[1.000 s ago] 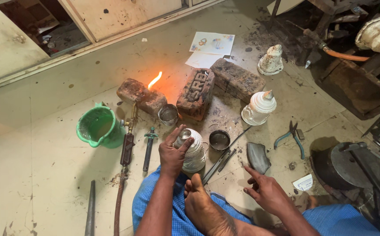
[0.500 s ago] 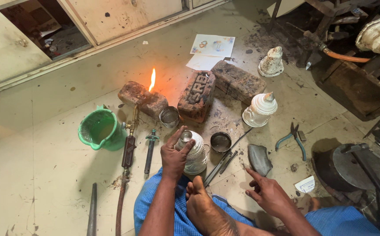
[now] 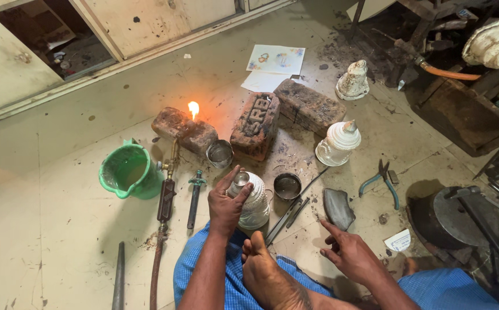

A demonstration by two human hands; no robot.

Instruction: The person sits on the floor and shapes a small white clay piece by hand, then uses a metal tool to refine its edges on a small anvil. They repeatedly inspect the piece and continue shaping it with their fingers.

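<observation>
My left hand [image 3: 224,202] grips a white bell-shaped metal vessel [image 3: 255,201] that stands on the floor in front of my bare foot [image 3: 264,270]. My right hand [image 3: 350,252] hovers low over the floor with fingers apart, holding nothing, just below a dark curved metal piece [image 3: 337,208]. A small round tin [image 3: 287,186] and thin rods [image 3: 286,215] lie between the two hands. A gas torch [image 3: 166,189] rests on a brick [image 3: 183,131], its flame [image 3: 193,109] burning.
Two more bricks [image 3: 256,125] [image 3: 309,105] lie behind. A green jug [image 3: 128,171] stands left, a metal cup [image 3: 219,153] near it. Other white vessels [image 3: 338,143] [image 3: 353,80], pliers [image 3: 382,179], papers [image 3: 275,60] and a dark round metal block [image 3: 459,221] sit to the right.
The flame has shrunk and now stands upright. My hands have barely moved; the view shifted slightly.
</observation>
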